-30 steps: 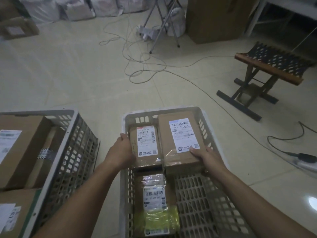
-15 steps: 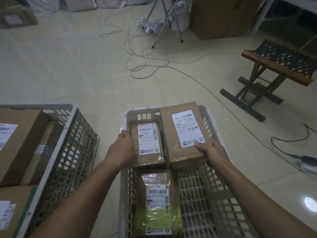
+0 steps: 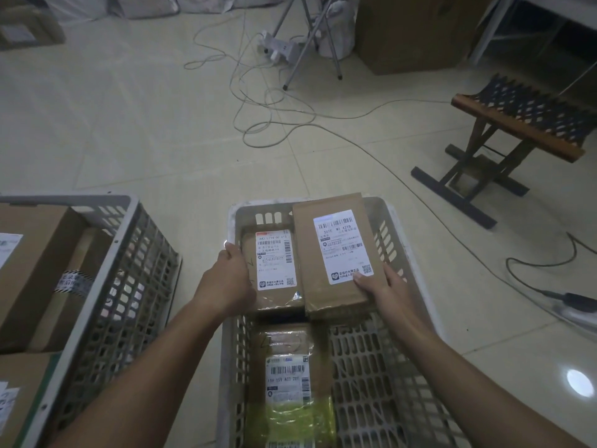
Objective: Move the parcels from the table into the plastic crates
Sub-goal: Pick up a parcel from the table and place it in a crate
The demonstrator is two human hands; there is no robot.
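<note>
Here, left hand (image 3: 227,286): fingers wrap the small parcel (image 3: 274,270) by its left edge, steadying it low inside the crate (image 3: 416,276).
Right hand (image 3: 384,289): thumb on top, fingers under the near end of the long parcel (image 3: 336,253), clamped, so it can be laid beside the first.
Long parcel: its far end overlaps the crate's far rim, probably not yet seated.
Yellow-taped parcel (image 3: 287,383): lies flat nearer the person, leaving floor free on its right.
Second crate (image 3: 106,286): holds cartons.
</note>
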